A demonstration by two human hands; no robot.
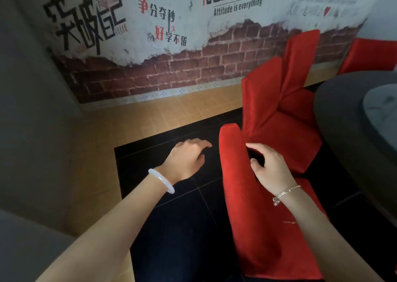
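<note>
The dark round table [343, 118] stands at right, with a second chair [279, 92] behind. The near chair's red cover [253, 228] sits over its backrest, beside the table.

- Right hand [270, 167]: fingers curled, pinching the cover below the backrest top.
- Left hand [189, 159]: fingers relaxed, holding nothing, near the backrest edge.

Assessment: the cover appears to be on; final adjustment likely remains.

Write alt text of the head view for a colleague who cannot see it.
The right hand pinches the red chair cover on the near chair's back, while the open left hand reaches toward it. A second red-covered chair stands beyond, beside a dark round table.
</note>
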